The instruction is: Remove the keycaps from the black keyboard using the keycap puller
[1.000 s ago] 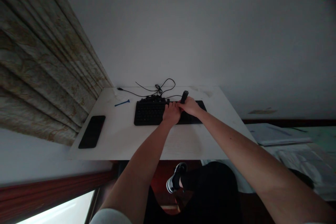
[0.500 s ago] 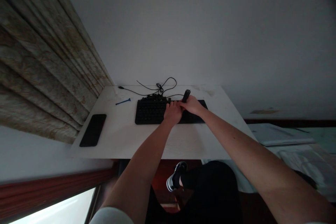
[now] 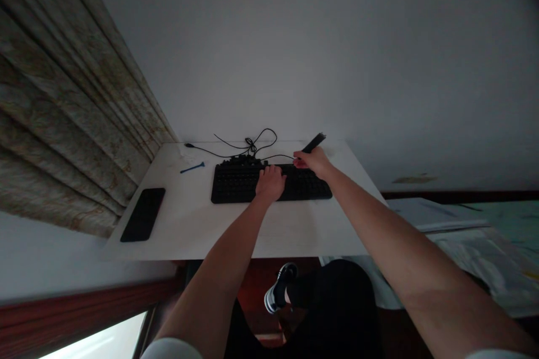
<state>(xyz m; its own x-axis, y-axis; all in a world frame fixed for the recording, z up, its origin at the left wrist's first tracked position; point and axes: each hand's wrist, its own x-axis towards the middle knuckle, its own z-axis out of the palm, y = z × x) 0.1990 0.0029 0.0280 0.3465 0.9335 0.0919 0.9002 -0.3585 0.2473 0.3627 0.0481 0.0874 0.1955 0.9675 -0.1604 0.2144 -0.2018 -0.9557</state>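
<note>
A black keyboard (image 3: 233,185) lies on the white desk. My left hand (image 3: 270,182) rests on the middle of its keys, fingers stretched forward over the upper rows. Above the keyboard's right half, my right hand (image 3: 314,161) is closed around a slim black brush (image 3: 314,143), whose bristly end points up and to the right. The fingertips hide the brush's lower end. Small black pieces, possibly loose keycaps (image 3: 241,161), lie in a heap along the keyboard's back edge; they are too dark to make out singly.
A thin black cable (image 3: 251,147) lies knotted behind the keyboard, its plug to the left. On the desk's left side are a small blue tool (image 3: 192,168) and a black phone (image 3: 144,214). A patterned curtain (image 3: 84,101) hangs left; the wall rises behind.
My right hand has lifted and moved right, away from my left hand, and the brush now leans further right. My left hand stays on the keys. The view has shifted slightly.
</note>
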